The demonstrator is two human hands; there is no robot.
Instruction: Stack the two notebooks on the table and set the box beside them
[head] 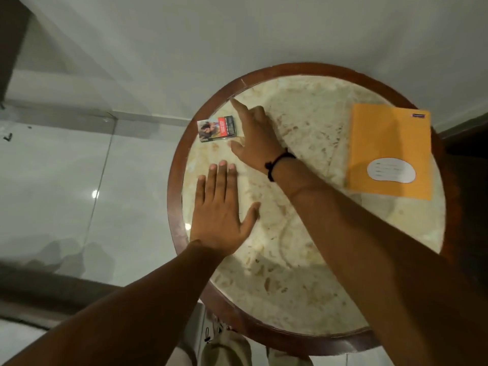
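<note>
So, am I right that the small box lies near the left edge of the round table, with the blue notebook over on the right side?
Not quite: the notebook is orange, not blue, as the head view shows. The rest holds: the small box lies near the left edge of the round table, and the notebook is on the right side.

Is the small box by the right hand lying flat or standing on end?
Lying flat: the box shows its printed broad face upward on the table, with the right hand spread beside it.
</note>
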